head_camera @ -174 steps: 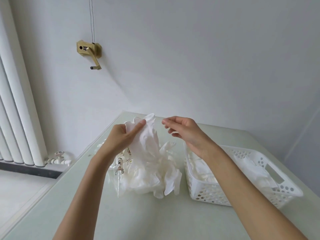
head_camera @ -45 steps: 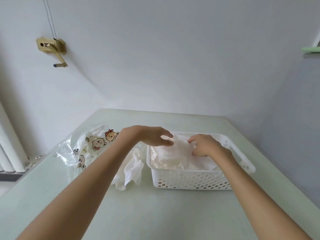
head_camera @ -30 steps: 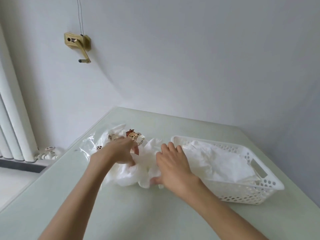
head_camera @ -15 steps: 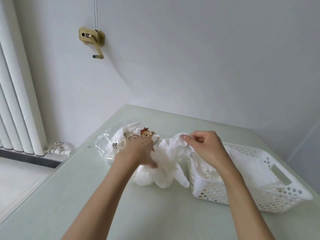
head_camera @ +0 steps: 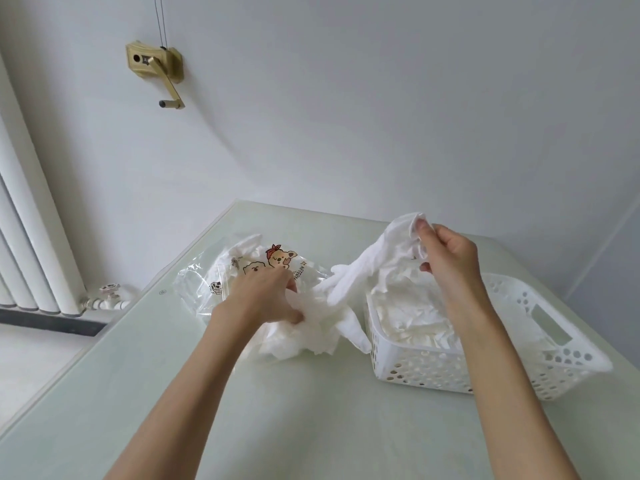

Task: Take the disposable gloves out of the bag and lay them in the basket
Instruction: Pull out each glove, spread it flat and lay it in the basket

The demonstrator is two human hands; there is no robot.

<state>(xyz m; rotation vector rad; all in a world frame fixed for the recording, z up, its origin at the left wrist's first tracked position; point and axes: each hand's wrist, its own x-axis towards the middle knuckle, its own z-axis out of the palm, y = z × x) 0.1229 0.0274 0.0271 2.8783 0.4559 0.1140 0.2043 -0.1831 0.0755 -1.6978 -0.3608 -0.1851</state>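
Since half a second ago the right hand (head_camera: 446,261) has risen, lifting one glove (head_camera: 377,261) clear of the pile (head_camera: 304,327); it now hangs over the near-left corner of the basket (head_camera: 519,372), where before it was only being plucked at. Thumb and fingertips pinch the glove's cuff at the top, and the rest trails down and to the left of that pinch, its fingers still draped toward the pile and not yet past the basket rim.

To the left, the left hand (head_camera: 266,299) presses down on the pile, fingers curled into the crumpled white film, seemingly pinning it so only one glove comes away. Just beyond those knuckles lies the bag (head_camera: 242,271), clear with cartoon bears printed on it, slumped on the table (head_camera: 311,427); some white still shows through it, so I judge it is not fully emptied.

Below the pinch, the basket already holds a layer of gloves, filling much of its floor. So the job looks well under way: a good share is laid in, one glove is in transit, and the heap under the left hand plus whatever sits in the bag remains. How many are left cannot be counted, as the film is too bunched
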